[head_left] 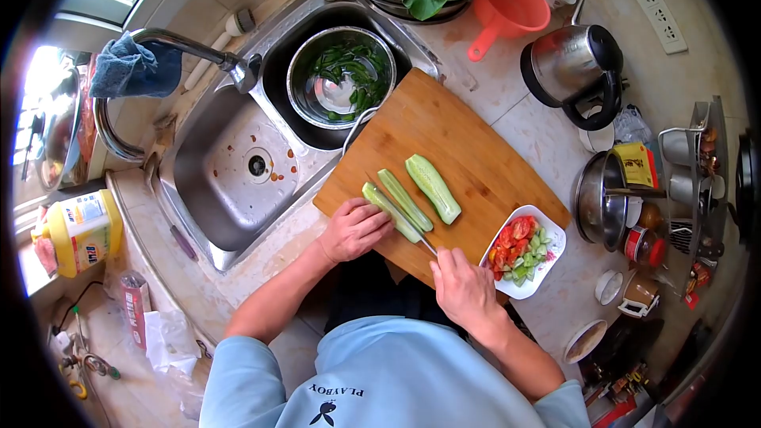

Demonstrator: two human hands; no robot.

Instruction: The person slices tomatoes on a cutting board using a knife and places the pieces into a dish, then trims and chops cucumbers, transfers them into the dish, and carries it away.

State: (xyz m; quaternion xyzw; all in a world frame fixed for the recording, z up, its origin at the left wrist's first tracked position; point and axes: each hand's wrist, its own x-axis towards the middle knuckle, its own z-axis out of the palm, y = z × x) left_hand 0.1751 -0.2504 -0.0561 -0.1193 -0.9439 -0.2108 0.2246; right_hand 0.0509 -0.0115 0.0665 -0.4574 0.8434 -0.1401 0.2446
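Observation:
On the wooden cutting board [476, 143] lie pale green peeled cucumber pieces. My left hand [358, 230] has its fingers curled down on the nearest cucumber strip [396, 215]. A second cucumber strip [405, 200] lies right beside it, and a wider cucumber piece [434, 189] rests a little farther to the right. My right hand [468, 289] is closed around a knife [429, 248], whose handle is hidden by the fingers; its blade meets the near end of the strip. Just right of that hand, a white dish [552, 235] holds chopped tomato [511, 242] and diced cucumber [533, 257].
Left of the board is a double sink [226, 182] with a metal bowl [341, 77] of greens in water. A faucet [190, 47] arches over it. Behind stand a red scoop [515, 8] and a kettle [572, 63]. Metal bowls [602, 206] and jars line the right side.

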